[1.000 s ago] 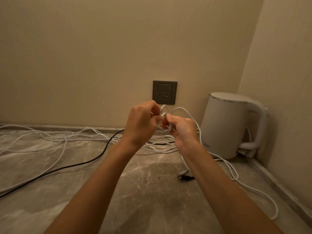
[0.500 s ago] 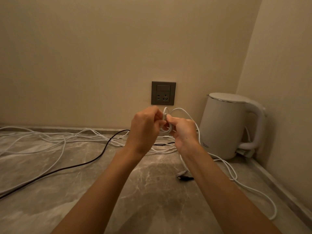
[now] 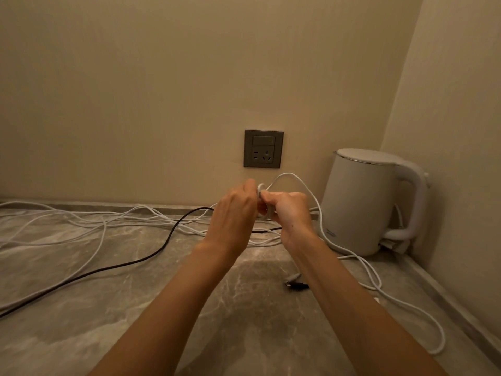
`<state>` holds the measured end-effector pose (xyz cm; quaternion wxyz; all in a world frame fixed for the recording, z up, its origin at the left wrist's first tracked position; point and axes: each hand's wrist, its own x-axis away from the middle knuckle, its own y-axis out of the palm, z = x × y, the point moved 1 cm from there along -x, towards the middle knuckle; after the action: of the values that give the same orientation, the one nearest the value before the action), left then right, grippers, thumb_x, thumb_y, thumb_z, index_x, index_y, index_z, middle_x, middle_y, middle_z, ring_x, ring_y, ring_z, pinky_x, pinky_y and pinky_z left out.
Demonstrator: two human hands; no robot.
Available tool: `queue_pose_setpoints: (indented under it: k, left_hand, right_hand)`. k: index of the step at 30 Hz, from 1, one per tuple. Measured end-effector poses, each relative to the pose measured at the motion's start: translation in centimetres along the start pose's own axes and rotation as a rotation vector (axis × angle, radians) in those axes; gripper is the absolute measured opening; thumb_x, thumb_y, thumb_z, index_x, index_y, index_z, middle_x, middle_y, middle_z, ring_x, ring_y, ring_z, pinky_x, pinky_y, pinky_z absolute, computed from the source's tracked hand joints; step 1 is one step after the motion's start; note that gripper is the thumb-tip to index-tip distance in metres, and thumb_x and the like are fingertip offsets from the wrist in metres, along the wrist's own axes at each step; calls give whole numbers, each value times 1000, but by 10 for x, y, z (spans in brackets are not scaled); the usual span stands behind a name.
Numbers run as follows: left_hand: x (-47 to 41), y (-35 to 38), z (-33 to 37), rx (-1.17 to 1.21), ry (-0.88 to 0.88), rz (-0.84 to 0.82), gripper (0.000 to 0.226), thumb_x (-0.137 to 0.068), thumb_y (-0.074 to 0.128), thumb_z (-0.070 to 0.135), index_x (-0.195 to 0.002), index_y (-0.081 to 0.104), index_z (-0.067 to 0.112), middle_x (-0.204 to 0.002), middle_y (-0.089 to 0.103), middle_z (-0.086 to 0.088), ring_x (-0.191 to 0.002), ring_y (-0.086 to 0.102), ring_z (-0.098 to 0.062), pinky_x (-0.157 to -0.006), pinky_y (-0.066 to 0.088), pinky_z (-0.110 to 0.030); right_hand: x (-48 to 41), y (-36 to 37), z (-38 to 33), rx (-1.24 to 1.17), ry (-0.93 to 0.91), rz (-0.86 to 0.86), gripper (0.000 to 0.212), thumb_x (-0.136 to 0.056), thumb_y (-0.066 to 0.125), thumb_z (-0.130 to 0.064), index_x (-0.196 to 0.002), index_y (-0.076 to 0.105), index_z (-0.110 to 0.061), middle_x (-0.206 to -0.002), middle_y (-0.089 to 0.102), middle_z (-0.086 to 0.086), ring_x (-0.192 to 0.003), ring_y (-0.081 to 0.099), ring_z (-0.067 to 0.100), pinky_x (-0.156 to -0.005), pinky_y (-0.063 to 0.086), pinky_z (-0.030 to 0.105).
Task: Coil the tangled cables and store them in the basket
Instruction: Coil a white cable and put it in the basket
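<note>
Both hands are raised over the marble counter and meet in front of the wall. My left hand [image 3: 235, 213] and my right hand [image 3: 290, 211] pinch a small coil of white cable [image 3: 262, 189] between them. From the coil the white cable arcs up and right [image 3: 298, 178], then drops past the kettle and loops along the counter [image 3: 439, 329]. More tangled white cables [image 3: 89, 221] and one black cable [image 3: 130, 264] lie spread across the left of the counter. No basket is in view.
A white electric kettle [image 3: 360, 202] stands in the back right corner. A dark wall socket [image 3: 263, 148] sits above my hands. Small dark cable plugs [image 3: 295, 284] lie on the counter [image 3: 244, 316] under my right forearm. Walls close the back and right.
My hands have stayed together on the small coil while the view dipped slightly. The left hand now covers more of the coil.
</note>
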<state>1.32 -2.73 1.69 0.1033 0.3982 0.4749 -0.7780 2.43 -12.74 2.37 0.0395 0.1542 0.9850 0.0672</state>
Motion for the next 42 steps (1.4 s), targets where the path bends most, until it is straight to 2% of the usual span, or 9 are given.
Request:
queue_pose_setpoints:
  k: [3, 7, 11, 17, 23, 26, 30, 35, 42]
  left_hand:
    - [0, -1, 2, 5, 0, -3, 16, -95, 46, 14, -86, 34, 16, -78, 45, -1, -67, 44, -20, -59, 28, -25]
    - [-2, -2, -1, 15, -13, -48, 17, -93, 50, 14, -84, 35, 15, -78, 56, -7, -66, 52, -27, -57, 33, -28]
    - [-3, -2, -3, -57, 19, -92, 15, -93, 49, 12, -85, 36, 16, -84, 61, -12, -71, 56, -31, -60, 40, -36]
    - [-4, -2, -4, -135, 32, -197, 19, -95, 49, 21, -87, 32, 17, -91, 57, -7, -71, 43, -23, -63, 34, -31]
    - [-10, -20, -6, 146, -97, -450, 23, -86, 61, 19, -104, 46, 15, -100, 63, -7, -86, 60, -23, -76, 50, -38]
    - [-11, -26, -8, 289, -213, -389, 17, -87, 59, 6, -93, 48, 17, -99, 59, -6, -87, 59, -23, -77, 53, -37]
    - [-13, -23, -4, 251, -272, -236, 21, -85, 58, -3, -85, 50, 16, -95, 59, -6, -86, 57, -23, -71, 49, -33]
    - [-12, -21, -13, 221, -314, -243, 17, -84, 63, 6, -87, 51, 18, -94, 55, -1, -89, 48, -17, -72, 39, -27]
    - [-11, -16, -13, 289, -442, -151, 12, -84, 63, 4, -83, 61, 15, -91, 64, -6, -85, 60, -20, -80, 52, -37]
  right_hand:
    - [-2, 2, 2, 42, -15, 7, 20, -80, 64, 1, -92, 66, 17, -90, 66, 32, -73, 55, 24, -69, 50, 37]
    - [-4, 5, 7, 130, -51, -25, 19, -77, 68, -2, -82, 66, 17, -69, 58, 17, -65, 51, 22, -70, 50, 40]
    - [-5, 1, 8, 176, -29, -68, 19, -79, 68, -3, -83, 67, 15, -71, 62, 17, -65, 56, 22, -76, 54, 40]
    - [-8, -2, 7, 176, 28, -103, 22, -76, 62, 5, -93, 64, 20, -76, 61, 19, -68, 58, 24, -67, 52, 33]
    - [-10, -7, 10, 186, 54, -121, 21, -75, 60, 8, -93, 65, 18, -69, 60, 15, -56, 56, 17, -56, 50, 28]
    - [-11, -5, 10, 156, 21, -97, 23, -73, 62, 9, -94, 65, 19, -74, 59, 16, -62, 55, 20, -53, 46, 25]
    - [-12, -3, 9, 97, -10, -84, 27, -72, 64, 9, -96, 62, 22, -77, 57, 18, -69, 51, 23, -59, 44, 30]
    - [-12, -1, 11, 93, -20, -99, 24, -74, 58, 15, -96, 58, 26, -70, 49, 12, -60, 43, 17, -42, 37, 17]
    - [-12, -2, 16, 62, -18, -109, 16, -78, 60, 6, -89, 68, 14, -74, 59, 16, -61, 53, 18, -52, 45, 21]
